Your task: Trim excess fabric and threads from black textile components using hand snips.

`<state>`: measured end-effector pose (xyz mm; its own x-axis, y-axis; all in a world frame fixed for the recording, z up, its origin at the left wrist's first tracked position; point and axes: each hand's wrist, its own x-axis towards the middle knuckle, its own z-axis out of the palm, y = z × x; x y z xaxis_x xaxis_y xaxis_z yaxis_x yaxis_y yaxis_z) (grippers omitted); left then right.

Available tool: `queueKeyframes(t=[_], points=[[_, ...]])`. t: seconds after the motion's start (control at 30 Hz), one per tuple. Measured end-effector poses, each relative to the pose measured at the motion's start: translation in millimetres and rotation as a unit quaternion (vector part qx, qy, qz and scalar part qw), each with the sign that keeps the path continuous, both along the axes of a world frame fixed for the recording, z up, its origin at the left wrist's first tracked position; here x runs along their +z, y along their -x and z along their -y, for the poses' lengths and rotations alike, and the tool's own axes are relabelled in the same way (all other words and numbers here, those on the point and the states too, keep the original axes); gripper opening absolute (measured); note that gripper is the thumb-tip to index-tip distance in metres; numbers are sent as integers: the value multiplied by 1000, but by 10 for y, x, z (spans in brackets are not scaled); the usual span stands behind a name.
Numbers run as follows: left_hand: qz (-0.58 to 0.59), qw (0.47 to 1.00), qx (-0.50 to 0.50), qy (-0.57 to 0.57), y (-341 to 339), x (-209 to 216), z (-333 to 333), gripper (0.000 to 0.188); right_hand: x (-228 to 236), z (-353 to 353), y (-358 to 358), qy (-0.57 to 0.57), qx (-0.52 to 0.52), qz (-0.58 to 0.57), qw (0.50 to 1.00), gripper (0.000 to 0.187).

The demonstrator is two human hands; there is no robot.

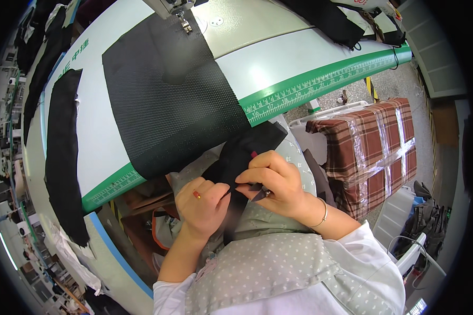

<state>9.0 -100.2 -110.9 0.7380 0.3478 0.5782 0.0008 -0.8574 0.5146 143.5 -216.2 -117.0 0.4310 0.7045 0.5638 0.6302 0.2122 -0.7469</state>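
Both hands work over my lap, below the table edge. My left hand (pixel 201 206) pinches a narrow black fabric piece (pixel 247 147) that hangs from the table edge down between my hands. My right hand (pixel 272 179) grips the same piece from the right and also holds a small dark metal tool (pixel 259 195), its point sticking out toward my left hand. A small red mark shows on the fabric near my right fingertips. A large black perforated fabric panel (pixel 168 100) lies flat on the white sewing table (pixel 278 58), reaching up to the sewing machine's presser foot (pixel 184 21).
A green ruler strip (pixel 320 84) runs along the table's edge. A long black fabric strip (pixel 63 152) lies at the table's left. More black pieces (pixel 331 18) sit at the far right. A plaid-wrapped box (pixel 376 147) stands on my right beside white plastic bins (pixel 399 210).
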Motion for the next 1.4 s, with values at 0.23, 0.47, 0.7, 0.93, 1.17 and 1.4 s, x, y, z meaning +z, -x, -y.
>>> queueKeyframes(t=[0.23,0.47,0.7,0.93,1.17,1.4], points=[[-19,1000,21,12,17,39,-6,32,32,-17,-41,62,37,5,997,29],[-108,911,34,397,20,69,36,11,209,-58,-175,162,73,-236,955,13],[-89,816,41,570,18,-54,87,18,87,-59,-183,204,91,-410,884,9],[-91,801,35,591,54,-126,58,14,51,-65,-170,206,66,-383,898,8],[-114,790,32,602,19,-108,79,11,52,-49,-168,166,-10,-262,951,12],[-87,759,54,643,60,-216,69,12,31,153,-131,179,3,-347,920,15]])
